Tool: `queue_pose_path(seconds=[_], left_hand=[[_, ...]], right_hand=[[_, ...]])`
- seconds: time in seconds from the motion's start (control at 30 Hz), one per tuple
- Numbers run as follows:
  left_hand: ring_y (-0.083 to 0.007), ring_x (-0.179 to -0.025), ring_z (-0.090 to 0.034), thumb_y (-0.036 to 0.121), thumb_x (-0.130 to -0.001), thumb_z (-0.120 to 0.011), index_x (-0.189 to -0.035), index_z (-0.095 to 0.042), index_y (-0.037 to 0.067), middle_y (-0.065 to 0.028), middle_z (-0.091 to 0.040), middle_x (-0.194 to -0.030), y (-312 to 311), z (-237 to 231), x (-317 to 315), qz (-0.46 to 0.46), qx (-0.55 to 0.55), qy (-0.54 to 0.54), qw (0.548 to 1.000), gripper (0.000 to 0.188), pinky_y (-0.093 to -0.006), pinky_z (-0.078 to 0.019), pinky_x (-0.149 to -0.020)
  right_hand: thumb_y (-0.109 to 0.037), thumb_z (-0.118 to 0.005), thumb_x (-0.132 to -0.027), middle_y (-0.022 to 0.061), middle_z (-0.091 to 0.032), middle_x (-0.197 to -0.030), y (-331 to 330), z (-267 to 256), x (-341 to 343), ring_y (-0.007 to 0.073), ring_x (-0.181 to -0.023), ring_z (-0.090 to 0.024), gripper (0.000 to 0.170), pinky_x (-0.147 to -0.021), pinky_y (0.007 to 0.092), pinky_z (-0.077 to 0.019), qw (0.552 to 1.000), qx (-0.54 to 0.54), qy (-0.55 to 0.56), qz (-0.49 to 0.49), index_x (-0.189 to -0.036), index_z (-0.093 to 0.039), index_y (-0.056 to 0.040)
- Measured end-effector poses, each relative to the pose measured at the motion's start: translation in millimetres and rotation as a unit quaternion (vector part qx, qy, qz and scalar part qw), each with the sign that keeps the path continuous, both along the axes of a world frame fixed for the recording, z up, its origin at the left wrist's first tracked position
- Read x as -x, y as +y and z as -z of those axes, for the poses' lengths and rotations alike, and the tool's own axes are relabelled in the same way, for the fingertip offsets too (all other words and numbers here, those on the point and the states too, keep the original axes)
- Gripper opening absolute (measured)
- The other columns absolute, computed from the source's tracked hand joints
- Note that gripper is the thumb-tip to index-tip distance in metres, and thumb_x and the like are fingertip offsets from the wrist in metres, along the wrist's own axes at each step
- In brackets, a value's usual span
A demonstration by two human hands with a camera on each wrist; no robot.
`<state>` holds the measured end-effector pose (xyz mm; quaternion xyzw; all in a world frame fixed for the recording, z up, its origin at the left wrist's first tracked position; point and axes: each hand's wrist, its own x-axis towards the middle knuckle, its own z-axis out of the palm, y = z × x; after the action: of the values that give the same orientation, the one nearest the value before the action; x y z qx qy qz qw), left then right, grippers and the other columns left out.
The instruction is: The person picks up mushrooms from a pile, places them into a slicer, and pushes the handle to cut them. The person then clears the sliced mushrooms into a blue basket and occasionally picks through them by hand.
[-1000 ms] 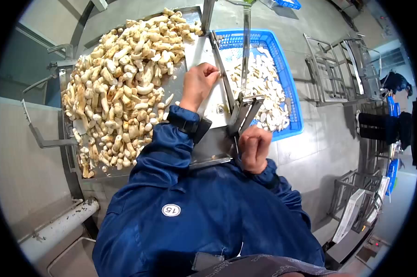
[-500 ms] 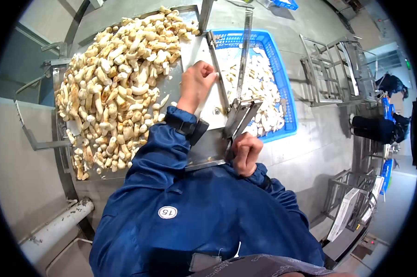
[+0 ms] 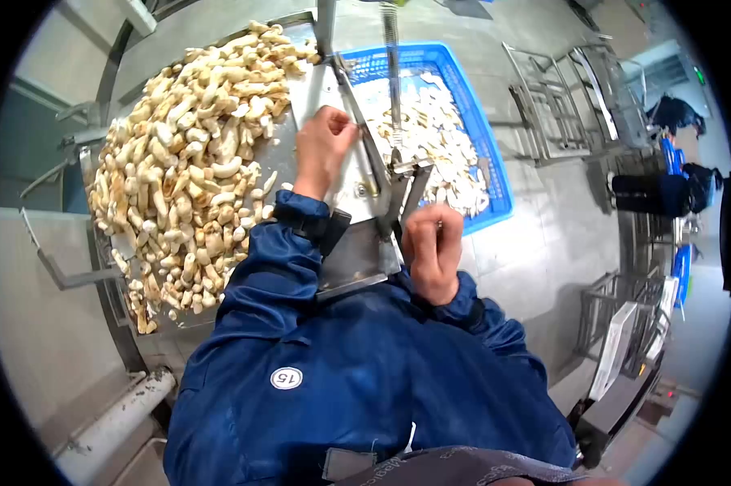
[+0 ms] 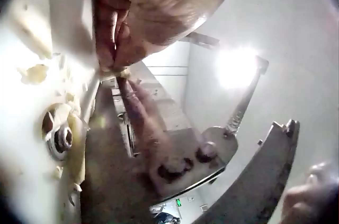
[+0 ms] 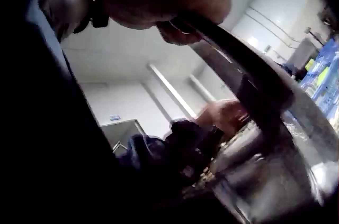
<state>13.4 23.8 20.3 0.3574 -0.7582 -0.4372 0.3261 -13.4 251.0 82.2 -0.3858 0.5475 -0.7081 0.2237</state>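
Note:
My left hand (image 3: pixel 325 154) rests over the white board (image 3: pixel 310 91) of a lever slicer. Thumb and fingers pinch a small pale mushroom piece (image 4: pixel 123 72), right at the slicer's metal edge in the left wrist view; the fingers hide most of it. My right hand (image 3: pixel 434 249) grips the slicer's handle (image 5: pixel 233 49), a dark curved bar in the right wrist view. In the head view its fist stands at the near end of the slicer. A large heap of whole mushrooms (image 3: pixel 179 170) lies left of my left hand.
A blue basket (image 3: pixel 495 174) with many mushroom slices stands beyond the slicer on the right. A tall spring (image 3: pixel 393 81) rises above the slicer. Metal racks (image 3: pixel 543 105) and a person (image 3: pixel 657 194) are farther right. Mushroom scraps cling around a bolt (image 4: pixel 62 138) on the board.
The head view has shifted, so everything sits farther left. Relative to the slicer, my right hand has moved outward to the right with the handle. My left hand keeps its place on the board.

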Motion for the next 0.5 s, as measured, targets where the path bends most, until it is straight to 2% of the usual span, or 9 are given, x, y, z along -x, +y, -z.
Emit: queue_pose_path(seconds=[0.07, 0.1, 0.13, 0.17, 0.2, 0.23, 0.3, 0.4, 0.5], left_hand=[[-0.0270, -0.079, -0.069, 0.020, -0.082, -0.072, -0.091, -0.066, 0.002, -0.0140, -0.071, -0.085, 0, -1, -1, 0.009, 0.016, 0.027, 0.999, 0.022, -0.0347, -0.0527, -0.074], [-0.0260, -0.078, -0.068, 0.020, -0.082, -0.072, -0.091, -0.065, 0.003, -0.0146, -0.070, -0.084, -3, -5, -11, 0.042, 0.010, -0.033, 0.999, 0.021, -0.0350, -0.0516, -0.074], [-0.0249, -0.074, -0.067, 0.021, -0.082, -0.072, -0.090, -0.065, 0.003, -0.0149, -0.069, -0.082, -13, 31, -8, 0.049, -0.053, 0.063, 0.995, 0.021, -0.0354, -0.0513, -0.071], [-0.0207, -0.074, -0.067, 0.019, -0.084, -0.071, -0.091, -0.064, 0.001, -0.0134, -0.069, -0.082, -11, 17, -8, 0.040, 0.016, 0.018, 0.999, 0.021, -0.0331, -0.0515, -0.068], [-0.0172, -0.074, -0.066, 0.011, -0.086, -0.068, -0.090, -0.064, -0.002, -0.0114, -0.069, -0.079, -13, 24, -6, 0.076, -0.031, 0.088, 0.993, 0.014, -0.0297, -0.0521, -0.066], [-0.0132, -0.077, -0.065, 0.006, -0.092, -0.062, -0.098, -0.062, -0.004, -0.0091, -0.069, -0.086, -28, 45, -6, 0.099, -0.027, 0.055, 0.993, 0.012, -0.0264, -0.0523, -0.068], [-0.0125, -0.083, -0.063, 0.007, -0.096, -0.057, -0.106, -0.060, -0.004, -0.0088, -0.067, -0.097, -16, 22, -1, 0.106, -0.176, 0.103, 0.973, 0.015, -0.0249, -0.0515, -0.072], [-0.0159, -0.097, -0.063, 0.010, -0.099, -0.055, -0.111, -0.057, -0.006, -0.0106, -0.065, -0.103, -12, 5, -4, 0.123, -0.216, 0.081, 0.965, 0.020, -0.0264, -0.0511, -0.088], [-0.0186, -0.100, -0.064, 0.010, -0.099, -0.054, -0.113, -0.057, -0.006, -0.0119, -0.065, -0.106, -9, 8, -9, 0.108, -0.211, 0.166, 0.957, 0.021, -0.0297, -0.0520, -0.092]], right_hand=[[-0.005, -0.048, -0.101, 0.0027, -0.051, -0.081, -6, -19, 2, 0.0092, -0.067, -0.044, 0.011, -0.059, 0.0252, -0.0383, 0.999, -0.017, 0.036, -0.007, -0.112, -0.050, -0.0036], [-0.007, -0.049, -0.101, 0.0041, -0.052, -0.082, -7, -25, 0, 0.0115, -0.068, -0.046, 0.010, -0.060, 0.0269, -0.0397, 0.992, -0.048, 0.115, 0.033, -0.111, -0.051, -0.0038], [-0.008, -0.051, -0.100, 0.0065, -0.053, -0.083, -1, -10, 1, 0.0156, -0.070, -0.049, 0.009, -0.062, 0.0294, -0.0415, 0.992, -0.041, 0.117, 0.015, -0.108, -0.053, -0.0038], [-0.010, -0.053, -0.099, 0.0089, -0.054, -0.083, 6, 16, 1, 0.0197, -0.072, -0.051, 0.008, -0.064, 0.0320, -0.0433, 0.992, -0.035, 0.118, -0.003, -0.105, -0.055, -0.0038], [-0.011, -0.055, -0.098, 0.0112, -0.054, -0.085, 11, 31, 2, 0.0243, -0.074, -0.054, 0.009, -0.066, 0.0343, -0.0446, 0.990, -0.042, 0.133, -0.007, -0.103, -0.055, -0.0038], [-0.011, -0.056, -0.097, 0.0136, -0.055, -0.086, 14, 43, 2, 0.0289, -0.076, -0.056, 0.009, -0.068, 0.0365, -0.0459, 0.989, -0.049, 0.140, -0.019, -0.101, -0.056, -0.0037], [-0.010, -0.056, -0.096, 0.0152, -0.057, -0.088, 18, 49, 8, 0.0343, -0.080, -0.058, 0.008, -0.071, 0.0392, -0.0472, 0.987, -0.044, 0.155, -0.021, -0.101, -0.057, -0.0039], [-0.010, -0.057, -0.096, 0.0155, -0.059, -0.090, 14, 50, 8, 0.0367, -0.083, -0.059, 0.008, -0.072, 0.0407, -0.0478, 0.987, -0.047, 0.148, -0.034, -0.101, -0.057, -0.0040], [-0.010, -0.058, -0.096, 0.0157, -0.059, -0.090, 15, 48, 10, 0.0360, -0.085, -0.060, 0.009, -0.074, 0.0412, -0.0482, 0.989, -0.036, 0.136, -0.055, -0.102, -0.057, -0.0041]])
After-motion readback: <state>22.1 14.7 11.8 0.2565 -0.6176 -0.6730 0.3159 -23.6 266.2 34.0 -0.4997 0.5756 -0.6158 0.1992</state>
